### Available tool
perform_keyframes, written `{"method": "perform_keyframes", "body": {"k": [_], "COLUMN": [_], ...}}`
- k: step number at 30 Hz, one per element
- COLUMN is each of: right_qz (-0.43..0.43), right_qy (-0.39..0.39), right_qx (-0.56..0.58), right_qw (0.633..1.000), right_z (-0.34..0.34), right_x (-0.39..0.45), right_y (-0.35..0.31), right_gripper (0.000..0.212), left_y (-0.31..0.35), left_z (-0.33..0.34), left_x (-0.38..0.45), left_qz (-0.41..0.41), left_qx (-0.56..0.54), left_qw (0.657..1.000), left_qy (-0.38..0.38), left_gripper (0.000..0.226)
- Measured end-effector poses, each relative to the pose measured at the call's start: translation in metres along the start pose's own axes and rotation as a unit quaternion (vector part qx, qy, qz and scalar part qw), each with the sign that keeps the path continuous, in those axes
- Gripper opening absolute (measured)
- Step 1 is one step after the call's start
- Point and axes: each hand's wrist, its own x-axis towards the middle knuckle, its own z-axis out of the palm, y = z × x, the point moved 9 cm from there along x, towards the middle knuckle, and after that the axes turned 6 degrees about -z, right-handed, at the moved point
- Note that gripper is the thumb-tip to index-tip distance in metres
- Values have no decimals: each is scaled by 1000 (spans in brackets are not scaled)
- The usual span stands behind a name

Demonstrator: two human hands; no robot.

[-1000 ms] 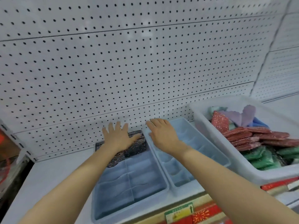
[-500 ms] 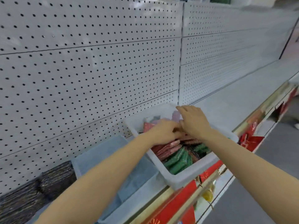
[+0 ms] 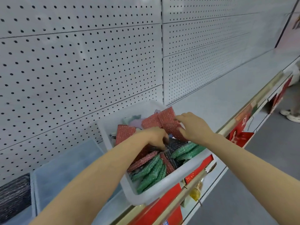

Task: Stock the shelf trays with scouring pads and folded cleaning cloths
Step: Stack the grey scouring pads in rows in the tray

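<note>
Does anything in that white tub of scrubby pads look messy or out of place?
Yes. The pads in the white tub are jumbled: green pads lean in a slanted row, red pads stand tilted at odd angles, dark ones lie between. The right hand grips several red pads; the left hand digs among them.

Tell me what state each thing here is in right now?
White bin: on the shelf, full of pads.
Red pads: lifted, gripped by the right hand.
Left hand: fingers curled down among the pads; grip unclear.
Green pads: standing on edge in the bin.
Blue tray: on the shelf, nothing visible inside.
</note>
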Motion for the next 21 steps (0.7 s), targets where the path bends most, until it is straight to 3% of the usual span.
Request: {"method": "perform_keyframes", "body": {"k": [3,7,14,18,21], "right_qz": [-30,-64,-91,-75,-68], "right_qy": [-24,-54,24,-19,-30], "right_qx": [20,-2,-75,20,142], "right_qw": [999,996,993,997,987], "right_z": [11,25,3,13,15], "right_x": [5,12,34,48,52], "right_y": [-5,-14,-24,-20,-19], "right_gripper": [33,25,34,21,26], "left_y": [5,0,-49,-74,-90], "left_z": [18,10,-11,-23,-22], "left_x": [8,14,-12,-28,-35], "left_qz": [0,16,-6,-34,-79], "left_qx": [-23,-51,-215,-301,-328], "left_qw": [998,998,976,951,937], "left_qy": [-57,-15,26,68,88], "left_gripper": [58,43,28,26,23]}}
